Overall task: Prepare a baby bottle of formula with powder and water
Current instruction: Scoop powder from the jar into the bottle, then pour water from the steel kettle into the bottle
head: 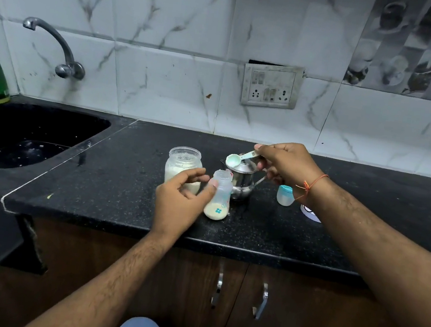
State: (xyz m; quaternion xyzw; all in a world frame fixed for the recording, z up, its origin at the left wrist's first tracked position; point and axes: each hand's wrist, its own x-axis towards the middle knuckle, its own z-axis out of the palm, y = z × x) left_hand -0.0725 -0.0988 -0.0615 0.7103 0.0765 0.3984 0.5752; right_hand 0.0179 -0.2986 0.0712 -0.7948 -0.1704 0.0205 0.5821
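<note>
A small clear baby bottle point(220, 197) stands open on the black counter point(111, 193), with pale powder in its bottom. My left hand point(180, 200) steadies it, thumb and fingers at its upper left side. My right hand point(285, 165) pinches the handle of a pale green measuring scoop point(234, 160), whose bowl hangs tilted and empty above and just behind the bottle's mouth. An open clear jar of formula powder point(183, 166) stands left of the bottle, behind my left hand. A steel jug point(242, 179) stands right behind the bottle.
The bottle's cap with a teal ring point(285, 195) rests to the right of the jug, beside a white lid point(310, 213) half hidden by my right arm. A black sink point(23, 135) with a wall tap point(59, 46) lies at the left. A socket panel point(271, 86) is on the tiled wall.
</note>
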